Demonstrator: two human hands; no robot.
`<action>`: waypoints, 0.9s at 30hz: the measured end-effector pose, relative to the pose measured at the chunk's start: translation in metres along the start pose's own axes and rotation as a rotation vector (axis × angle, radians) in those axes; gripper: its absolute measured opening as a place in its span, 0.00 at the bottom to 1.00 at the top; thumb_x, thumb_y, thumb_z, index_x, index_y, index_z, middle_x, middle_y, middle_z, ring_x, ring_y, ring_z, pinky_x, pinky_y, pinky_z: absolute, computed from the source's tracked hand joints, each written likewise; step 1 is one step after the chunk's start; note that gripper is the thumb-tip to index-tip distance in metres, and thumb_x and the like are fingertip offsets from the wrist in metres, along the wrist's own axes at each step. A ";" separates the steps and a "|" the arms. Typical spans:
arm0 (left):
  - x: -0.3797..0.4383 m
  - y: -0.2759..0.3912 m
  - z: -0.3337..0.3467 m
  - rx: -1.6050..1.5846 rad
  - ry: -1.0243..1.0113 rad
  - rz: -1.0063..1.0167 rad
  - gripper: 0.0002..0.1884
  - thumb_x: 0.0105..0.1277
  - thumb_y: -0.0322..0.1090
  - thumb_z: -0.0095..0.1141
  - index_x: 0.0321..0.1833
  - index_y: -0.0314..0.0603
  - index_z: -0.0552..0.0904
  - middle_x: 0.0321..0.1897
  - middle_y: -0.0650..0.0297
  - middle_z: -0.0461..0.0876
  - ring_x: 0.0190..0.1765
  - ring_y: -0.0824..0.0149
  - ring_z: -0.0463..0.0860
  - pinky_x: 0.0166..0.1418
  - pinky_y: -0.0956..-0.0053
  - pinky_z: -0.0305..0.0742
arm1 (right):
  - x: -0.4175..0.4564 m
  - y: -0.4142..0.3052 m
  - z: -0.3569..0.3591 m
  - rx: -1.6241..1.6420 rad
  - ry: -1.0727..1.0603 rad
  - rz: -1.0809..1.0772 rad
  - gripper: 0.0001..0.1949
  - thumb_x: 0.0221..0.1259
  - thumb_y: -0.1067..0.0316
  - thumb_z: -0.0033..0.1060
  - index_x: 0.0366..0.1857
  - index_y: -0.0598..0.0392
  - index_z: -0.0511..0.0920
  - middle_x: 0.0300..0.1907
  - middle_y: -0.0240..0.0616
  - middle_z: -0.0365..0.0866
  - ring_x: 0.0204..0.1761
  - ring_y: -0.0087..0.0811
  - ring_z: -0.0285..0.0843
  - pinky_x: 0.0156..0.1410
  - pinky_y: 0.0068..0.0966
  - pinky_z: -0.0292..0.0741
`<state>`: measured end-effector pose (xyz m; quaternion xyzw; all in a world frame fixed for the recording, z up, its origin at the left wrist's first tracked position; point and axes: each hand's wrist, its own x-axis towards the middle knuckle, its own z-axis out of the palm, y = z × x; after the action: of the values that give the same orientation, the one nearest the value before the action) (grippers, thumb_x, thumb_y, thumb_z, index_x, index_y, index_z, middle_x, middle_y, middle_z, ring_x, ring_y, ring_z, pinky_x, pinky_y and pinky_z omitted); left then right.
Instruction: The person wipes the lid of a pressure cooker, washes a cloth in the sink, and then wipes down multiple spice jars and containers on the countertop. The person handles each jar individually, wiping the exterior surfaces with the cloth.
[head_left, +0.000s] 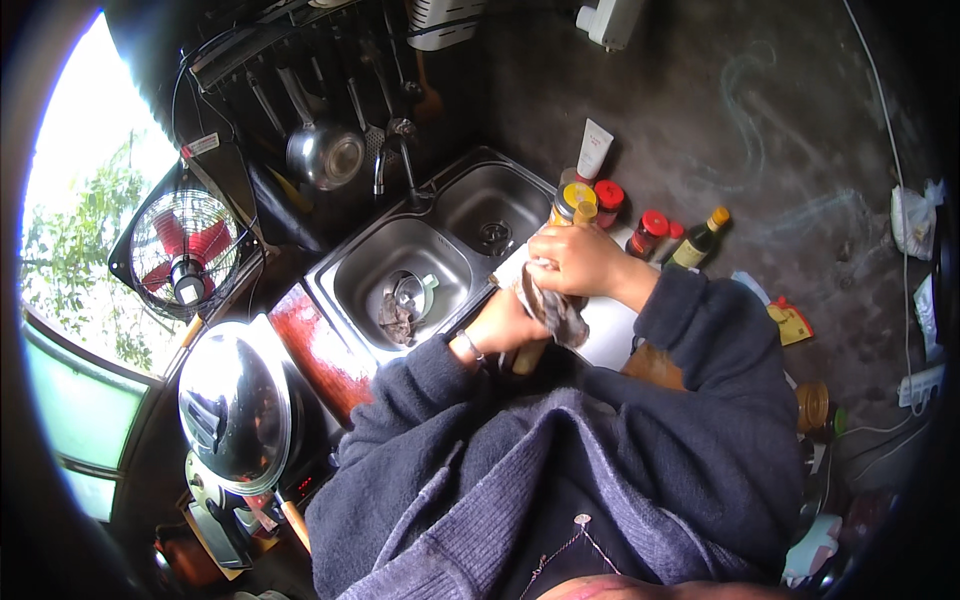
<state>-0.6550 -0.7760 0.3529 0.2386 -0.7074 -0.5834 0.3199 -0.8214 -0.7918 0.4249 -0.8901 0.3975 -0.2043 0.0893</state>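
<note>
My right hand (577, 259) is closed around a brown-and-white rag (556, 309), which hangs down over my left hand. Just below it, my left hand (510, 322), with a bracelet at the wrist, grips a tool by its wooden handle (529, 358). The handle's end sticks out under the fist. A pale flat part (511, 268) shows beyond my left hand, perhaps the tool's blade; rag and fingers hide most of it. Both hands are at the near right edge of the steel double sink (474, 279), above a white surface (609, 330).
The left basin holds a strainer-like thing with a green handle (429, 282) and a dark cloth (395, 319). Jars (609, 196) and a sauce bottle (696, 241) stand beside the wall. At left are a lidded pan (236, 405) and a caged fan (187, 251). A faucet (409, 169) overhangs the sink.
</note>
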 end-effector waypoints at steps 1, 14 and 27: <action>-0.001 0.009 -0.002 0.376 0.111 -0.271 0.28 0.46 0.40 0.70 0.50 0.38 0.76 0.37 0.56 0.84 0.42 0.62 0.84 0.47 0.70 0.77 | 0.002 -0.002 0.006 -0.054 0.018 0.094 0.11 0.54 0.59 0.54 0.28 0.56 0.78 0.29 0.45 0.80 0.34 0.46 0.80 0.39 0.38 0.75; 0.006 -0.038 0.002 0.772 0.531 -0.017 0.23 0.45 0.49 0.66 0.36 0.38 0.76 0.27 0.51 0.82 0.32 0.49 0.82 0.40 0.60 0.77 | -0.027 0.078 0.048 1.341 0.217 0.580 0.11 0.66 0.65 0.46 0.35 0.61 0.79 0.31 0.31 0.80 0.34 0.21 0.76 0.40 0.21 0.72; 0.018 -0.005 -0.004 0.117 0.450 -0.086 0.24 0.47 0.39 0.66 0.45 0.33 0.77 0.35 0.56 0.83 0.38 0.65 0.83 0.46 0.70 0.77 | -0.062 0.120 0.110 0.781 0.467 0.331 0.14 0.64 0.62 0.43 0.46 0.60 0.71 0.46 0.44 0.75 0.49 0.33 0.73 0.56 0.25 0.71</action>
<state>-0.6650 -0.7924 0.3517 0.4104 -0.6402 -0.4866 0.4300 -0.8920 -0.8263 0.2691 -0.6450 0.4369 -0.5158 0.3564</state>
